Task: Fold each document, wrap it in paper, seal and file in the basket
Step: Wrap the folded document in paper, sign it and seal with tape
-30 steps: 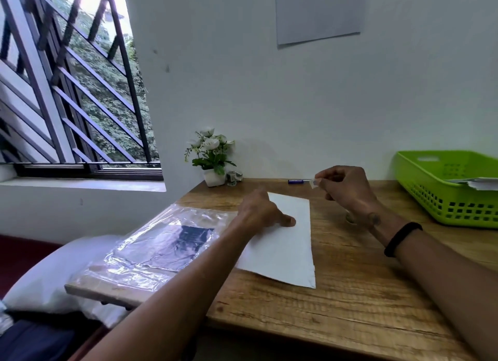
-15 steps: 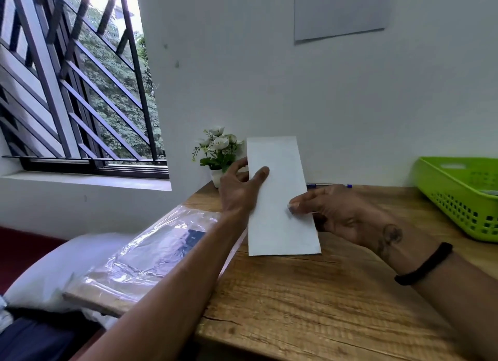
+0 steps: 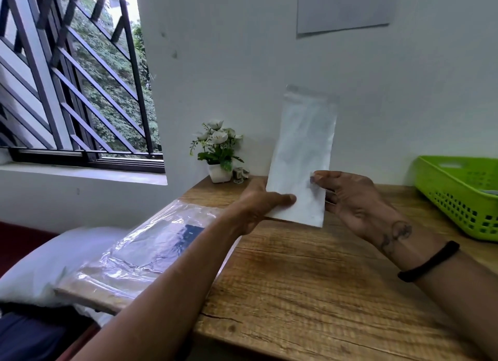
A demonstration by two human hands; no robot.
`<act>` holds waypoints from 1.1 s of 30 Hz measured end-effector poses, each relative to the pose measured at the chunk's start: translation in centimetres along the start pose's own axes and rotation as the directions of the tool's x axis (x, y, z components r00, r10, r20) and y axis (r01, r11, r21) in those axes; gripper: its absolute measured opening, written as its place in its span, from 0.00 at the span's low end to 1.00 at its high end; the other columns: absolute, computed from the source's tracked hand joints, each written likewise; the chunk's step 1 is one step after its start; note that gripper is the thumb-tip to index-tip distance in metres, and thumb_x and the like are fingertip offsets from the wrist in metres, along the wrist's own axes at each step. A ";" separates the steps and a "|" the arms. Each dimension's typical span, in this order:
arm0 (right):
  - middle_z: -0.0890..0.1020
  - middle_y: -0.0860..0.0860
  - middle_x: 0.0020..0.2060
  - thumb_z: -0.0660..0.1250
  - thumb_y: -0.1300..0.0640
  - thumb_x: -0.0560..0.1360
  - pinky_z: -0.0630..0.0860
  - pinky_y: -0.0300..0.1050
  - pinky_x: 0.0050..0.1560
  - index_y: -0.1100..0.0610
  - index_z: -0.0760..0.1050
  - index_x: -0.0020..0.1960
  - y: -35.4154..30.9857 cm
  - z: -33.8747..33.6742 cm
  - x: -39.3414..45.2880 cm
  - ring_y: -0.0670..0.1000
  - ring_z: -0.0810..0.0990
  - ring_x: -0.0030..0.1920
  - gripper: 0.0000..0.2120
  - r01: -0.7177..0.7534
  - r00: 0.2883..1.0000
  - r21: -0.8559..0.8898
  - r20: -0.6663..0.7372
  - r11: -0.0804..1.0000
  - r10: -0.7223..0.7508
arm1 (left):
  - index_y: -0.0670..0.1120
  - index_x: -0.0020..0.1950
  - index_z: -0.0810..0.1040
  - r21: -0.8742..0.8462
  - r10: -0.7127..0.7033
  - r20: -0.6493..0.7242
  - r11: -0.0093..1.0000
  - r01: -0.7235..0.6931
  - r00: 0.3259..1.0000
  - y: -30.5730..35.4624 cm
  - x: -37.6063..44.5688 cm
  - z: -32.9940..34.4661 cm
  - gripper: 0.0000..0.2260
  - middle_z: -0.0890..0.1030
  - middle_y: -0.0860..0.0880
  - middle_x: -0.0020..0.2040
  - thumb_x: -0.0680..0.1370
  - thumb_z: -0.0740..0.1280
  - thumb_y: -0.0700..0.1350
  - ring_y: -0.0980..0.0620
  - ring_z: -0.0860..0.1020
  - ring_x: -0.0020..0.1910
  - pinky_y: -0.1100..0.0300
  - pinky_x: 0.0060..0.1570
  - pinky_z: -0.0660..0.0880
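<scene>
Head view shows the left hand (image 3: 258,207) pinching the low left corner of a white packet (image 3: 301,158), thumb on the front and fingers (image 3: 289,199) curled behind it. The right hand (image 3: 353,201) pinches the packet's right edge, a bit higher up, between thumb and fingertip. The packet stands up tall in the air, just above the counter (image 3: 323,293).

It looks like a folded paper already slid into a clear sleeve, with a see-through flap at the top. My guess is the folding and wrapping are done for this one. The flap may still need pressing shut, and then it must go in the basket.

To the right of the fingers, well apart, sits the green basket (image 3: 458,199) with something pale inside. The way there looks open. To the left of the fingers lies a crinkly plastic bag (image 3: 140,255) hanging over the counter's edge. Behind the fingers stands a small flower pot (image 3: 219,156) near the wall.
</scene>
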State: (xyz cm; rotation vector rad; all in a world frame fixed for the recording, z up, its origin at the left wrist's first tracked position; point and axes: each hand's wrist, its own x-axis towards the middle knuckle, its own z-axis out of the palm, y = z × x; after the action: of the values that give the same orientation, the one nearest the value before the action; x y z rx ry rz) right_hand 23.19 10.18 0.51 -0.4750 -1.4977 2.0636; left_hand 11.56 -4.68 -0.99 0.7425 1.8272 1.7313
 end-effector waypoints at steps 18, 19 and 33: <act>0.88 0.54 0.48 0.78 0.63 0.72 0.85 0.54 0.55 0.62 0.85 0.49 1.0 0.2 -0.7 0.54 0.87 0.50 0.07 0.074 0.997 -0.376 0.029 0.924 -0.068 | 0.48 0.52 0.75 -0.209 0.163 -0.198 0.956 -0.204 0.967 0.5 -0.6 0.3 0.10 0.83 0.44 0.54 0.78 0.74 0.37 0.43 0.83 0.55 0.42 0.60 0.82; 0.87 0.54 0.48 0.78 0.63 0.73 0.85 0.54 0.55 0.61 0.85 0.49 1.0 0.2 -0.8 0.54 0.86 0.50 0.06 0.091 0.996 -0.388 0.019 0.917 -0.090 | 0.48 0.52 0.75 -0.210 0.165 -0.199 0.956 -0.206 0.966 0.5 -0.7 0.3 0.10 0.83 0.44 0.53 0.78 0.74 0.37 0.44 0.83 0.55 0.42 0.60 0.82; 0.86 0.52 0.43 0.76 0.60 0.75 0.84 0.53 0.53 0.55 0.84 0.46 1.5 0.5 -1.2 0.51 0.85 0.46 0.02 0.316 0.934 -0.548 0.035 0.774 -0.356 | 0.48 0.53 0.77 -0.217 0.177 -0.209 0.951 -0.222 0.962 0.3 -0.6 0.6 0.10 0.84 0.43 0.54 0.78 0.74 0.37 0.39 0.83 0.58 0.37 0.61 0.80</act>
State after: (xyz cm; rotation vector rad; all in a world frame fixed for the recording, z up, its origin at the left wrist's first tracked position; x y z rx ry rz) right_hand 23.55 8.69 -0.76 -0.4402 -1.9663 1.3092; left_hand 12.41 -4.62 -0.71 0.7063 1.6646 2.1739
